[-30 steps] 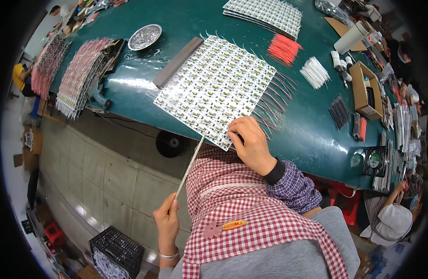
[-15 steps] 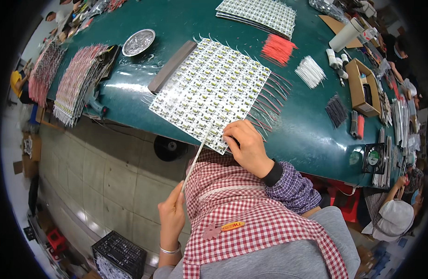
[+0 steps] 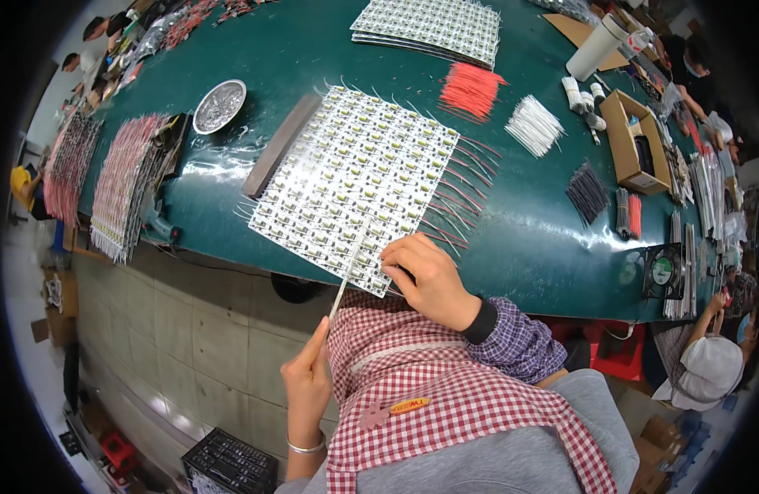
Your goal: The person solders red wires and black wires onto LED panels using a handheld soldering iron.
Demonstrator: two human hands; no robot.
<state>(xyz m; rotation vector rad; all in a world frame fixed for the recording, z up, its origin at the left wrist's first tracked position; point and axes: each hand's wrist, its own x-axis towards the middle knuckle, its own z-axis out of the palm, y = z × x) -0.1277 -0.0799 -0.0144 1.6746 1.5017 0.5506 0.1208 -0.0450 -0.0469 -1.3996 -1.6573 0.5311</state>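
A large panel of small white circuit boards with yellow-green and black parts lies on the green table. White wire ends stick out along its far and left edges, red and dark wires along its right edge. My left hand, below the table edge, is closed round a thin white stick or wire bundle, whose far end lies over the panel's near part. My right hand is at the panel's near right corner, thumb and fingers bent together in a pinch. What sits between those fingertips is too small to tell.
A dark bar lies along the panel's left side, with a metal bowl beyond. Red wires, white wires and black wires lie to the right, near a cardboard box. Stacked panels stand at the back.
The whole view has shifted, so the table things sit further left and mostly lower. My right hand stays pinched at the panel's near corner, and my left keeps hold of the white stick.
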